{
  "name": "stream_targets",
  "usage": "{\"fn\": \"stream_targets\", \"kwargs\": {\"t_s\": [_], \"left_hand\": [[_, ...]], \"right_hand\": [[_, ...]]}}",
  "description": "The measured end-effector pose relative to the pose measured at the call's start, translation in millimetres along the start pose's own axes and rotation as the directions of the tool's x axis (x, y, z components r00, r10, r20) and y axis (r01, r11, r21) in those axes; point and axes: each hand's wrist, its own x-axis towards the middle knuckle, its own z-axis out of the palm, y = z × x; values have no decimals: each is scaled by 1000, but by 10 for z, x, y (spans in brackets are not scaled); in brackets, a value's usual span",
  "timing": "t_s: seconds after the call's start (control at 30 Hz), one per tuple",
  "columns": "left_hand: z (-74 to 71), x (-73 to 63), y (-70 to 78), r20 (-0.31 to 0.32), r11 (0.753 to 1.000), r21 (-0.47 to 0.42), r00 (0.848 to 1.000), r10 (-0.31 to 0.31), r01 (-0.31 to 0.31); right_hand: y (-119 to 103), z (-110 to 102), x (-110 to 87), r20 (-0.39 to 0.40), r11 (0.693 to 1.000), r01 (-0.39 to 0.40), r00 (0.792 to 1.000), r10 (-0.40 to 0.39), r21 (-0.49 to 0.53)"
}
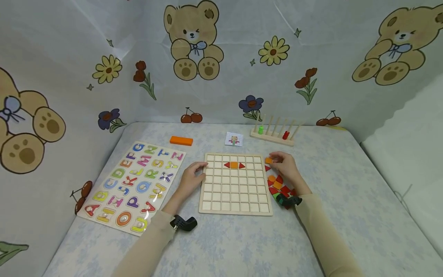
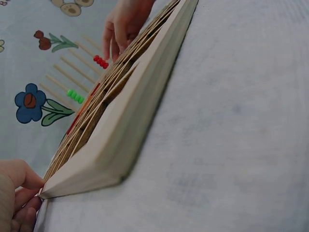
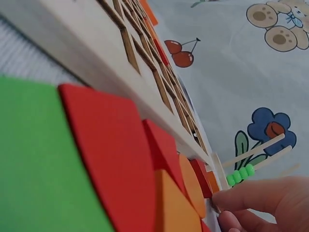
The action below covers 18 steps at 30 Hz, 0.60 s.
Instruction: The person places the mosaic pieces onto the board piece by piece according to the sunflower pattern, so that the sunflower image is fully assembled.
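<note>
A square wooden grid board (image 1: 236, 188) lies on the table, with an orange square tile (image 1: 234, 165) between two red triangle tiles (image 1: 227, 165) in an upper row. My left hand (image 1: 190, 179) holds the board's left edge; the left wrist view shows its fingertips (image 2: 36, 182) at the frame. Just right of the board, my right hand (image 1: 285, 165) pinches another orange square tile (image 1: 268, 160) between thumb and forefinger. Beside the board under that wrist lies a pile of red, orange and green tiles (image 1: 278, 185), large in the right wrist view, including a red tile (image 3: 106, 150).
On the left lies an alphabet puzzle board (image 1: 133, 184). Behind the grid board are an orange bar (image 1: 181, 141), a small pattern card (image 1: 233, 139) and a wooden peg rack (image 1: 273, 138) with green and red beads. A printed cloth (image 1: 235, 96) hangs behind the table.
</note>
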Motion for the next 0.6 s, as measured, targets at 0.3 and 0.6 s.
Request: {"fn": "stream_targets", "kwargs": {"t_s": [0.3,0.6], "left_hand": [[1,-6,-24,-7,1000,18,1000,13,-13],[-14,-9,11,-3,1000,-2,1000,9,-9]], "right_hand": [[-386,181,-117,26,993,71,997,-73,92],[-824,771,-198,183,981,165,966,-181,100]]}}
